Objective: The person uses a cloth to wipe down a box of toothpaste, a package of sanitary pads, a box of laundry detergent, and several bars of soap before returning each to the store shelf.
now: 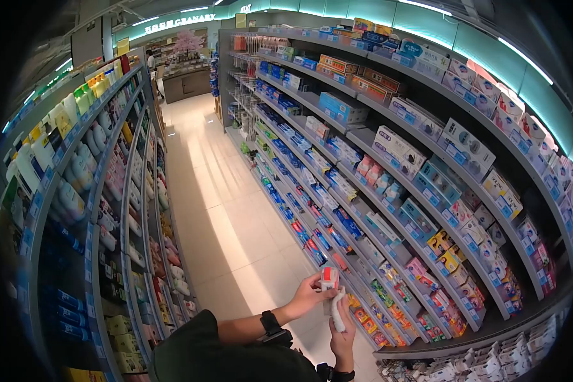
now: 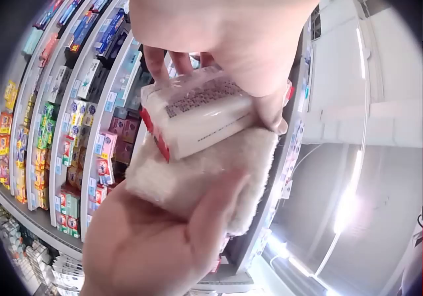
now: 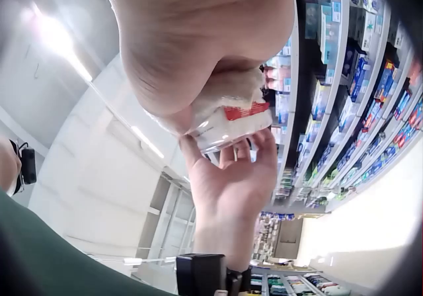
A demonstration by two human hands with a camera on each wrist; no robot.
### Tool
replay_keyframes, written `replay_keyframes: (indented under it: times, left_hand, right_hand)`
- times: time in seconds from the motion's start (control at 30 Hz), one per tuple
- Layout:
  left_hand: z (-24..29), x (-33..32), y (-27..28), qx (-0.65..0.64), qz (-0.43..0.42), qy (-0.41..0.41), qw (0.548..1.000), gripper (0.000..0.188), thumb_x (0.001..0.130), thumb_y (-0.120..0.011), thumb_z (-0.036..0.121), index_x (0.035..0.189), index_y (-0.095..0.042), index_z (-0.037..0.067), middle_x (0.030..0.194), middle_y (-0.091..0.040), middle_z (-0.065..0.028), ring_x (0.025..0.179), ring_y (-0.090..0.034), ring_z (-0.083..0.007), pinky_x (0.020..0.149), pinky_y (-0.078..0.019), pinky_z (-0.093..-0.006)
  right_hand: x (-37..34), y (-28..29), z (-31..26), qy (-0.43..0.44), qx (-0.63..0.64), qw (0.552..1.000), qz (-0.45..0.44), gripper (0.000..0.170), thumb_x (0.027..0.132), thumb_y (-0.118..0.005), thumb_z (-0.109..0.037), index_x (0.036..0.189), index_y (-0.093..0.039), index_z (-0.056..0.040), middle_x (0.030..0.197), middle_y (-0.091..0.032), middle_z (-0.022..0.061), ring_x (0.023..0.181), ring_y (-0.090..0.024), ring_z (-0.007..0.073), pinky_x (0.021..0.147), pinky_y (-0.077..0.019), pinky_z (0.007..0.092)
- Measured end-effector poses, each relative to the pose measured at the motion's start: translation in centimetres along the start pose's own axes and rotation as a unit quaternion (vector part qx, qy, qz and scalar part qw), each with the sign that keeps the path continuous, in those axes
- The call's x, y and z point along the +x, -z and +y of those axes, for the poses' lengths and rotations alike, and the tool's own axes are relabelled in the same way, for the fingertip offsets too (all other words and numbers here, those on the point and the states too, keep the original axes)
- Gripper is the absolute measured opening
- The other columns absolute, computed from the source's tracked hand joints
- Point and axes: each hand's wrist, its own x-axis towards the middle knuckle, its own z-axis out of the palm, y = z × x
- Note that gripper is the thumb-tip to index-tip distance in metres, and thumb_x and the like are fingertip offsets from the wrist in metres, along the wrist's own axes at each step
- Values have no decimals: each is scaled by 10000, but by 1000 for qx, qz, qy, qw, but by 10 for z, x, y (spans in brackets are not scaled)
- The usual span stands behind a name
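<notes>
My left hand (image 1: 309, 297) grips a clear-wrapped white packet (image 2: 210, 114) with red ends and small dark print. Thumb and fingers lie on opposite sides of it in the left wrist view. Just below, my right hand (image 1: 342, 336) holds a fluffy white cloth-like piece (image 2: 198, 180), its thumb bent over the front. The packet lies against the fluffy piece, both held up in front of my body. In the right wrist view, the right hand hides much of the fluffy piece, while the packet's red label (image 3: 246, 111) shows above the left fingers.
A tall shelf (image 1: 375, 137) of boxed goods runs along my right, close to the hands. Another shelf (image 1: 95, 191) with bottles stands on the left. Between them a pale tiled aisle (image 1: 204, 191) leads to a counter (image 1: 186, 84). White packets (image 1: 477, 363) hang at lower right.
</notes>
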Motion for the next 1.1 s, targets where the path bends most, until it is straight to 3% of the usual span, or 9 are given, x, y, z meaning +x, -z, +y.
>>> replay_keyframes:
  times: [0.17, 0.23, 0.27, 0.37, 0.43, 0.5, 0.83, 0.93, 1.1]
  left_hand:
    - [24, 2, 6, 17, 36, -44, 998, 750, 831, -919, 327, 1445, -577, 67, 1229, -686, -38, 1161, -649, -167, 981, -536, -334]
    - [21, -4, 2, 30, 11, -47, 998, 778, 822, -925, 329, 1459, -564, 63, 1242, -676, -44, 1186, -643, -178, 989, -537, -344]
    - [21, -5, 0, 47, -17, -53, 997, 807, 814, -930, 331, 1473, -552, 59, 1254, -666, -50, 1211, -637, -189, 997, -538, -353]
    - [41, -17, -13, 107, -101, -90, 985, 792, 815, -932, 267, 1471, -540, 61, 1278, -652, -47, 1252, -598, -154, 1015, -532, -362]
    - [43, -18, -13, 100, -136, -109, 980, 776, 792, -939, 265, 1452, -572, 84, 1301, -639, -78, 1271, -600, -214, 1027, -517, -386]
    - [43, -19, -12, 281, -158, -185, 928, 749, 750, -951, 273, 1405, -627, 108, 1280, -634, -92, 1225, -618, -291, 1042, -499, -416]
    - [40, -13, 11, 352, -61, -170, 919, 749, 723, -956, 265, 1393, -651, 132, 1273, -638, -71, 1239, -601, -267, 1058, -501, -395]
    - [38, -13, 19, 150, -56, -126, 979, 770, 750, -955, 140, 1427, -590, 91, 1332, -609, -58, 1279, -591, -207, 1092, -508, -396]
    - [32, -11, 28, 30, -54, -72, 995, 890, 756, -964, 152, 1490, -474, 40, 1373, -587, -57, 1295, -571, -163, 1104, -508, -379]
  right_hand:
    - [-7, -8, 23, -104, 77, 990, 53, 532, 1029, -592, -87, 1527, -477, 62, 1619, -434, 232, 1529, -384, 320, 1249, -273, 421]
    - [-11, -6, 44, -128, 121, 976, 128, 569, 1067, -583, -163, 1568, -416, 51, 1509, -550, 126, 1327, -574, 219, 1145, -415, 380]
    - [-17, -1, 68, -163, 200, 955, 146, 535, 1102, -519, -179, 1580, -399, 27, 1555, -509, 136, 1386, -535, 232, 1169, -400, 388]
    - [8, -18, -3, -118, 243, 949, 163, 545, 1112, -491, -208, 1598, -375, 8, 1600, -458, 138, 1437, -490, 251, 1193, -391, 402]
    - [12, -21, -19, -106, 246, 952, 150, 638, 1109, -512, -274, 1636, -287, 8, 1626, -420, 162, 1451, -472, 256, 1205, -370, 393]
    - [11, -22, -25, -107, 256, 949, 151, 666, 1106, -527, -297, 1639, -272, 9, 1628, -412, 165, 1452, -474, 263, 1200, -388, 406]
    - [7, -42, -54, -85, 176, 971, 141, 703, 1083, -582, -303, 1626, -297, 41, 1644, -392, 160, 1458, -454, 261, 1182, -380, 400]
    - [-14, -34, -12, -116, 146, 971, 147, 636, 1072, -604, -268, 1563, -398, 80, 1594, -462, 177, 1460, -458, 263, 1218, -336, 403]
    - [-11, -41, 0, -163, 52, 969, 177, 563, 1078, -598, -256, 1535, -474, 49, 1489, -568, 146, 1332, -546, 203, 1142, -400, 352]
